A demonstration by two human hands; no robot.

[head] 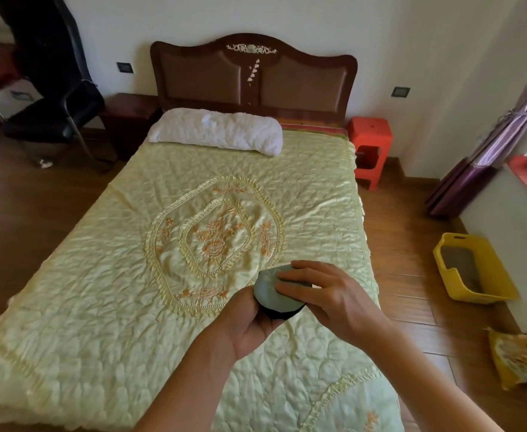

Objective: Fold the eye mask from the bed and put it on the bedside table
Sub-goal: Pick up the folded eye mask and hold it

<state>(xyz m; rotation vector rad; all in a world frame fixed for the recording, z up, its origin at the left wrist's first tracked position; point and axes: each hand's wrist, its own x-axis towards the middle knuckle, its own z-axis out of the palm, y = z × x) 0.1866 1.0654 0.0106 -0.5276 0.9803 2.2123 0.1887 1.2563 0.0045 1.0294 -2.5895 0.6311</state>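
Cupped from below by my left hand and pressed on top by the fingertips of my right hand, the grey-green eye mask sits doubled over, a dark edge showing beneath, held above the foot half of the bed. Quilt lies bare all round it up to the white pillow. I see the dark bedside table left of the headboard and a red stool right of it, with open floor along both long edges.

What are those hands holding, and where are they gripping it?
The eye mask: left hand cups its lower edge, right hand presses fingers on top.
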